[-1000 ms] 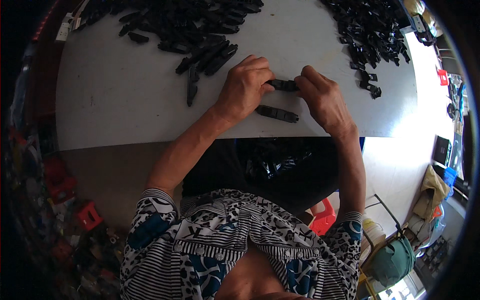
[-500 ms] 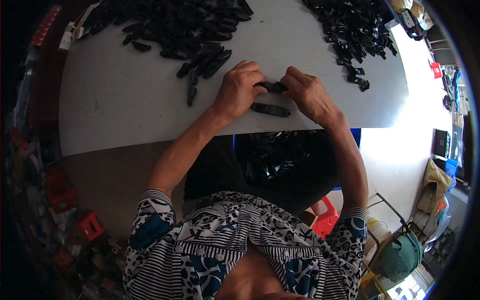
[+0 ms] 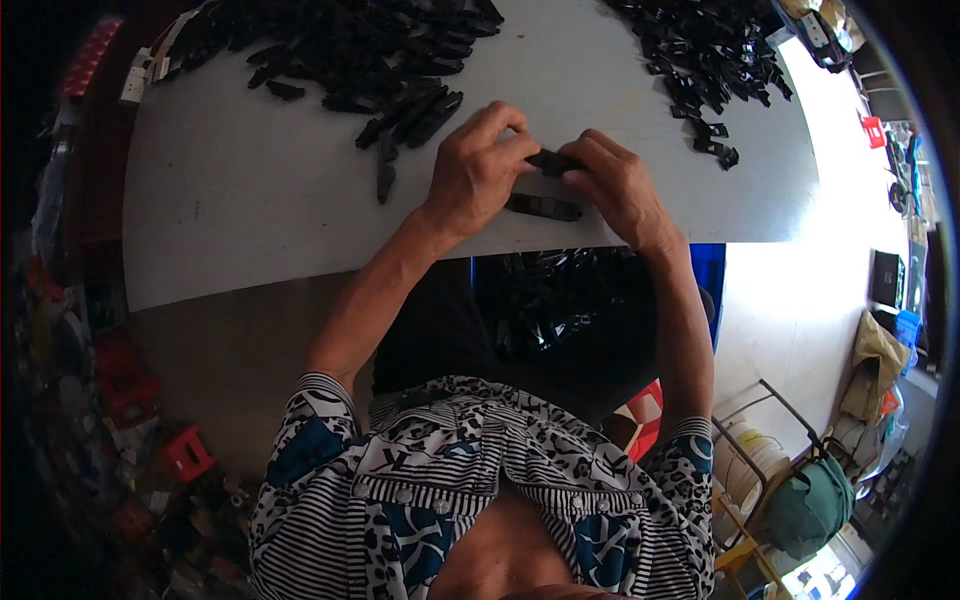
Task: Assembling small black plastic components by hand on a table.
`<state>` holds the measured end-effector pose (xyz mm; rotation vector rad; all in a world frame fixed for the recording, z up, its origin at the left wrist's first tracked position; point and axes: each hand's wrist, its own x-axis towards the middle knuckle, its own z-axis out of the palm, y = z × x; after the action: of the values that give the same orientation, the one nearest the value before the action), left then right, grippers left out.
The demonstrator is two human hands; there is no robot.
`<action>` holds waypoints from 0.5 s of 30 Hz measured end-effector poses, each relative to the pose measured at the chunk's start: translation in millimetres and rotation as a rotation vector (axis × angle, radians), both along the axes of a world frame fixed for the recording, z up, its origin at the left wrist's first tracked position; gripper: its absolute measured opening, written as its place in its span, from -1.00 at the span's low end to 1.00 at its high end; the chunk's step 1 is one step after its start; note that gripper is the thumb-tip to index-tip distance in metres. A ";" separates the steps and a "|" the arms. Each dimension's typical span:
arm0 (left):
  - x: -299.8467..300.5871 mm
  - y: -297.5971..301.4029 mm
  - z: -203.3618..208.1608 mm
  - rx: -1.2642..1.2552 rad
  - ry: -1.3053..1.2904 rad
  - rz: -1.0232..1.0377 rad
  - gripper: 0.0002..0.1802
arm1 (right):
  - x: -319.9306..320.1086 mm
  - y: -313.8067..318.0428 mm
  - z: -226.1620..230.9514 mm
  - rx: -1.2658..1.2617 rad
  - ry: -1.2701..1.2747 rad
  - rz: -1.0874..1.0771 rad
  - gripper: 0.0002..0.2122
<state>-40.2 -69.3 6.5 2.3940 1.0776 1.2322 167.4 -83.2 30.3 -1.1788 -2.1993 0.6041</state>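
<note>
Between my two hands, just above the table, is a small black plastic part (image 3: 551, 162), dark and narrow. My left hand (image 3: 474, 172) is closed, thumb and forefinger pinching at its left end. The fingertips of my right hand (image 3: 618, 186) grip the right end. A second, longer black plastic piece (image 3: 543, 207) lies on the table just below, nearer to me, close to the right hand's thumb side. My fingers hide both ends of the held part, so its full shape cannot be made out.
A big heap of long black plastic pieces (image 3: 350, 50) covers the far left of the grey-white table (image 3: 240, 190). Smaller black pieces (image 3: 700, 50) are piled at the far right. Below the near edge, a blue bin (image 3: 708, 270) with glossy black pieces stands by my legs.
Both hands have stayed on the held part, which now sits slightly farther from me and more tilted. The left fingers have shifted their pinch. The view has moved a little.
</note>
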 end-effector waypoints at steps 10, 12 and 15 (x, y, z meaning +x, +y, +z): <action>6.1 -34.5 35.8 -0.414 0.019 -0.210 -0.62 | -1.5 -49.8 11.7 0.085 0.210 -0.063 -0.76; 7.7 -44.6 35.5 -0.296 -0.045 -0.181 -0.58 | -4.2 -57.0 7.0 0.096 0.265 -0.071 -0.76; 11.0 -59.2 28.0 -0.253 -0.156 -0.153 -0.58 | -9.7 -68.2 2.5 0.107 0.344 -0.097 -0.75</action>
<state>-29.2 -128.4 34.5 2.1101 0.9246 1.1353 157.7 -151.3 32.8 -1.0332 -1.8510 0.5923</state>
